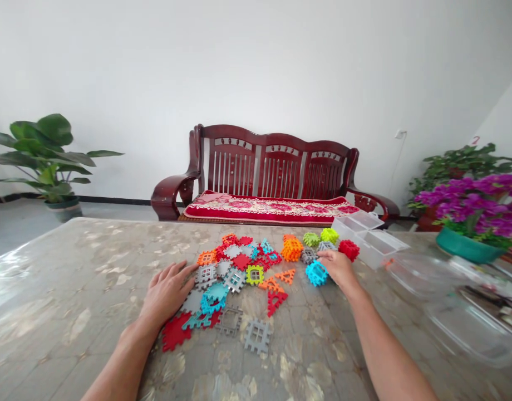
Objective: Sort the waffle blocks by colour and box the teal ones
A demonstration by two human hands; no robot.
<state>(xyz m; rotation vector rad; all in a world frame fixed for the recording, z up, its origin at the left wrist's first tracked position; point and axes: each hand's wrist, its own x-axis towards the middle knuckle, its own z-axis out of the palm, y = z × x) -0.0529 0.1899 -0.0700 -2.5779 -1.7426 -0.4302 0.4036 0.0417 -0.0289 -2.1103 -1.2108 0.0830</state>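
Observation:
My left hand [168,289] lies on the table with its fingers stretched out, at the left edge of a loose pile of flat interlocking plastic tiles. Nearest to it are a grey window tile [206,275], a plain grey tile [192,301] and a red tile [176,332]. On the right, my right hand [337,268] is bent around the right side of a blue cube [316,273] built from such tiles; part of its grip is hidden. Close behind its fingertips stand a small grey cube [309,256] and another grey cube [326,246].
Orange [292,249], green [329,235] and red [348,250] built blocks stand around the right hand. Behind them is an opened clear plastic box [377,245]. Clear lids [473,328] and a flower pot [468,245] occupy the table's right side. A wooden bench [276,167] stands beyond.

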